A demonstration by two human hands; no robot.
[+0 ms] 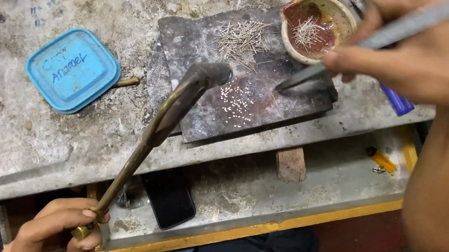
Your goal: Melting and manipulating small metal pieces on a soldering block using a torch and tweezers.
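While the left hand (pixel 61 228) grips the near end of a long, curved brass blowtorch pipe (pixel 160 130) at the bottom left of the scene, fingers wrapped tight round its fitting, the pipe rises toward the far right and its dark bent nozzle (pixel 210 75) hangs over a scorched grey soldering slab (pixel 299 100). The right hand (pixel 418 54), at the far right, pinches a pair of long grey metal tweezers (pixel 354 53) between thumb and fingers; the tips come down onto the right part of the slab. Just right of the nozzle lies a scatter of tiny pale metal beads (pixel 235 104), and farther back a heap of thin short wire pieces (pixel 242 38). A small round clay bowl (pixel 347 16) with reddish liquid and more wire bits sits at the slab's far right corner. Well to the left on the stained grey worktop (pixel 39 140) rests a blue square plastic lid (pixel 72 69). On the lower shelf near the person lie a black phone (pixel 171 198) and a wooden block (pixel 290 164).
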